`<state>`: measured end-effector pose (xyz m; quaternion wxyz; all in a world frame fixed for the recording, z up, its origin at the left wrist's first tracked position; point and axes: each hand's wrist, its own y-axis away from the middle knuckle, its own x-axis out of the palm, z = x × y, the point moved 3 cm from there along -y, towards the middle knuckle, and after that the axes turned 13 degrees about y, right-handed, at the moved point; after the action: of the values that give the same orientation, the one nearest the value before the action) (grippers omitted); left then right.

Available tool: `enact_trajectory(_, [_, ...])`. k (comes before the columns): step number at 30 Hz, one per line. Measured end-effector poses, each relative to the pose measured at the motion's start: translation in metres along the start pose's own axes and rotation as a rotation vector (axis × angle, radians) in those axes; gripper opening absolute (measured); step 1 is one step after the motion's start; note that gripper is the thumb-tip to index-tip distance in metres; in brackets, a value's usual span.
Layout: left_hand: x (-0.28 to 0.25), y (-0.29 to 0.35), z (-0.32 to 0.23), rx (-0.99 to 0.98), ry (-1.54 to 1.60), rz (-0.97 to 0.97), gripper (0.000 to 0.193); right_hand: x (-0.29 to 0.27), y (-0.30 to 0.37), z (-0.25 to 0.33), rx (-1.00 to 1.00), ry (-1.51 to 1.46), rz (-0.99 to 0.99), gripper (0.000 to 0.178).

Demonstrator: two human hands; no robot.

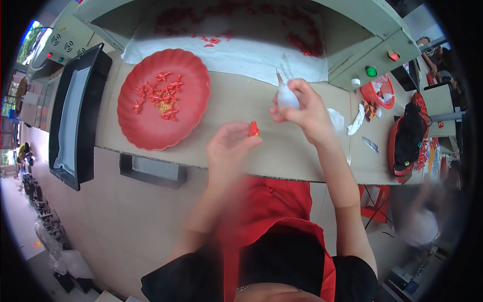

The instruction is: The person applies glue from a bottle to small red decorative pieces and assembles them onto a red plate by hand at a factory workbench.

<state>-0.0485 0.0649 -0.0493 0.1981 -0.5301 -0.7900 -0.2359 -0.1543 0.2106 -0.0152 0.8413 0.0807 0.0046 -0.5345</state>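
My left hand (226, 145) pinches a small glossy red piece (254, 129) with a bit of yellow at its lower end, held just above the table's front part. My right hand (305, 109) is wrapped round a white squeeze bottle (288, 96), whose thin pointed nozzle tips upward and away from me. The bottle is apart from the red piece. To the left of my hands, a red scalloped plate (188, 108) carries several small red spiky pieces (163, 94), with some yellow showing among them. The exact kind of these pieces is too small to tell.
Behind my hands, a white sheet (226, 59) with many red pieces runs under a grey-green machine housing (354, 63). A long black tray (88, 116) stands at the left. A red basket (386, 95), white scraps (356, 121) and a black-and-red bag (408, 136) lie right.
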Motion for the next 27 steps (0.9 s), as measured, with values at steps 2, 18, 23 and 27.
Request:
enact_trajectory(2, [-0.006, 0.000, -0.001, -0.017, 0.052, -0.001, 0.025, 0.010, -0.053, -0.013, -0.047, 0.142, 0.014, 0.023])
enact_trajectory(18, [-0.035, -0.010, -0.009, -0.053, 0.062, -0.023, 0.026, 0.044, -0.218, -0.018, -0.296, 1.234, -0.303, 0.031])
enact_trajectory(23, [-0.036, -0.011, -0.017, -0.024, 0.116, -0.037, 0.026, 0.030, -0.133, 0.020, -0.138, 0.630, -0.037, 0.016])
enact_trajectory(27, [-0.028, -0.011, -0.015, 0.002, 0.117, 0.016, 0.026, 0.022, -0.031, 0.032, -0.079, 0.349, 0.198, 0.007])
